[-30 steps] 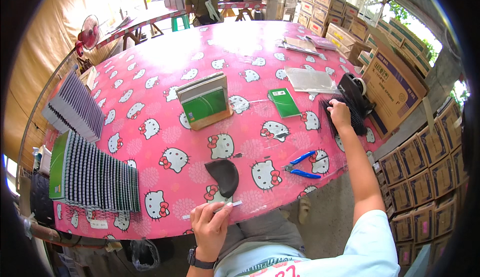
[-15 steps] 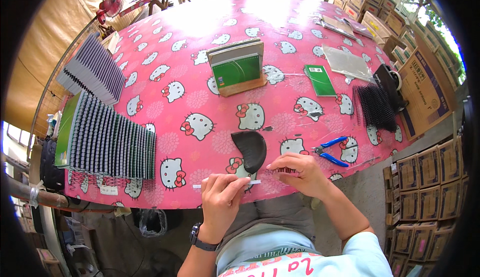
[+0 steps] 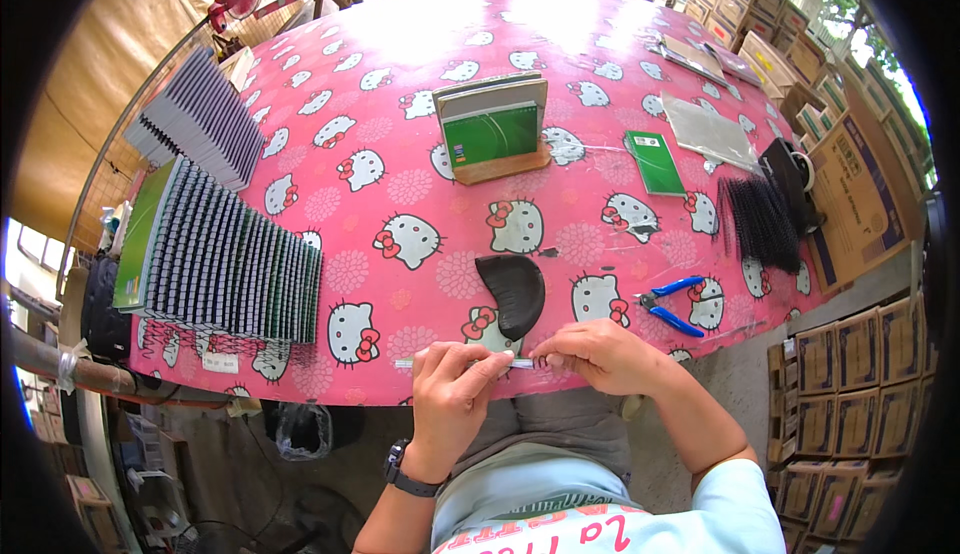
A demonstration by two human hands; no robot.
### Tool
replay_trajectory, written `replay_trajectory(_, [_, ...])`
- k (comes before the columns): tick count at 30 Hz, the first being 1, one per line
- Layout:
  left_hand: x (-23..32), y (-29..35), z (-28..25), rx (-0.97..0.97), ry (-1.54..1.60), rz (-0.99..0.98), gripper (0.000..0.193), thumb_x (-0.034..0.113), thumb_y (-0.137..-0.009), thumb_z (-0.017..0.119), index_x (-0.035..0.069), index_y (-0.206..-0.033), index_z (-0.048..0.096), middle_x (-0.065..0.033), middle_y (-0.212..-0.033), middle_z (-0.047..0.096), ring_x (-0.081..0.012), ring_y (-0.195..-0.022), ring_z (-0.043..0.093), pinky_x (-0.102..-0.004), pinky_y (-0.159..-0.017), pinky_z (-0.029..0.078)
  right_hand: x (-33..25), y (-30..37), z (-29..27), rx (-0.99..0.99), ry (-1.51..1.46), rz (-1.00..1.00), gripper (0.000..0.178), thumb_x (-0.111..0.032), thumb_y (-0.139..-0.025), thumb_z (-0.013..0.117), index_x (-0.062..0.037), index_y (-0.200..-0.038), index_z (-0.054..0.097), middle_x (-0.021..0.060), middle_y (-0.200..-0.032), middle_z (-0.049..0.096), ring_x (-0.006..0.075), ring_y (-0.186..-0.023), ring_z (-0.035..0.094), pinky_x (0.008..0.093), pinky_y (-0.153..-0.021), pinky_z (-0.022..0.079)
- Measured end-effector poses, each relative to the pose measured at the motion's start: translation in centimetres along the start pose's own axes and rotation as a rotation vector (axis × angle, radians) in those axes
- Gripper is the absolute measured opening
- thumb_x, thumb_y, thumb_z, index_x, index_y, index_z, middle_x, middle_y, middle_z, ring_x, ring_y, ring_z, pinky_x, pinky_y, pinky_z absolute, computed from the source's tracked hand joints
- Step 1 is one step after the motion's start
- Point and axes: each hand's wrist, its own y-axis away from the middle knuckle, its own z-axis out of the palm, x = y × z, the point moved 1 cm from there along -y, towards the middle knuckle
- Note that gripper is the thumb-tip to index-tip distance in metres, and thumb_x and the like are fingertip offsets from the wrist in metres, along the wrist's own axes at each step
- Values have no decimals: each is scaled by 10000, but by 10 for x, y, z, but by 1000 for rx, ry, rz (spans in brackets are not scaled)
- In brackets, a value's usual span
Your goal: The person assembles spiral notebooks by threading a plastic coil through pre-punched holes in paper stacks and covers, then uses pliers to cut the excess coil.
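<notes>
My left hand (image 3: 447,386) is closed on a thin whitish piece (image 3: 522,363), seen edge-on at the table's near edge; its kind is not clear. Against this piece's right end, my right hand (image 3: 612,356) pinches a dark spiral binding coil (image 3: 541,362), mostly covered by the fingers. Just beyond the hands lies a black, curved, half-moon pad (image 3: 520,299). Blue-handled cutting pliers (image 3: 668,306) rest open to the right of my right hand.
Stacked spiral notebooks (image 3: 225,259) and another stack (image 3: 200,119) stand at left. Green notebooks (image 3: 495,139) stand upright on a wooden holder (image 3: 505,167) mid-table. At right are a green notebook (image 3: 655,164), a clear plastic sheet (image 3: 708,132), black coils (image 3: 760,224) and cardboard boxes (image 3: 850,189).
My right hand has moved left and slightly down, bringing the coil to the end of the whitish piece. My left hand keeps its hold. The whole view has shifted slightly.
</notes>
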Motion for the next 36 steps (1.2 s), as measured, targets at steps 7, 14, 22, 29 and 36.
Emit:
replay_trajectory(7, [11, -3, 3, -22, -37, -35, 323, 119, -707, 733, 160, -1019, 661, 6, -919, 611, -209, -853, 550, -371, -780, 364, -5, -4, 5, 67, -167, 2, 358, -49, -852, 602, -68, -1205, 551, 151, -932, 651, 291, -816, 655, 367, -667, 506])
replay_trajectory(14, [12, 3, 12, -147, -126, -6, 252, 148, -752, 700, 189, -989, 626, 29, -986, 601, -173, -899, 546, -400, -862, 297, 30, -54, -24, 133, 333, -149, 492, -197, -780, 708, -84, -1227, 536, 150, -1283, 537, 301, -1233, 474, 413, -922, 453])
replay_trajectory(22, [8, 4, 13, -192, -168, 24, 204, 206, -797, 687, 206, -992, 627, 50, -1055, 579, -146, -936, 545, -433, -938, 253, 29, -76, -10, -166, 444, -51, 686, -231, -615, 810, -146, -1233, 524, 170, -1449, 336, 406, -1254, 386, 490, -1045, 352])
replay_trajectory(29, [12, 1, 12, -143, -132, 42, 171, 261, -797, 688, 188, -938, 624, 47, -991, 597, -147, -937, 556, -445, -959, 240, 47, -79, 23, 126, 527, -178, 628, -214, -612, 807, -143, -1186, 562, 190, -1418, 370, 393, -1208, 430, 456, -969, 431])
replay_trajectory(36, [4, 3, 12, -153, -102, 36, 243, 325, -774, 706, 174, -953, 639, 43, -989, 609, -153, -976, 560, -459, -970, 232, 42, -63, -1, 193, 86, -131, 488, -181, -644, 795, -72, -1097, 651, 185, -1284, 535, 357, -1184, 514, 406, -981, 433])
